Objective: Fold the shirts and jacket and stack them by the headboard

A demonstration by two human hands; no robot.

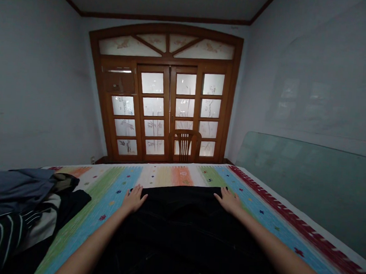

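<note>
A black garment (179, 224) lies spread flat on a bed covered by a striped multicoloured sheet (110, 190). My left hand (134, 199) rests at the garment's far left corner, fingers stretched out flat. My right hand (228, 200) lies at the far right corner, fingers also flat and apart. Both palms press down on the cloth's far edge. Neither hand holds anything.
A pile of clothes (15, 208), blue, black and striped, sits on the bed's left side. A glass panel (308, 183) leans along the right wall. Beyond the bed stand a wooden chair (185, 144) and wooden glazed doors (162, 110).
</note>
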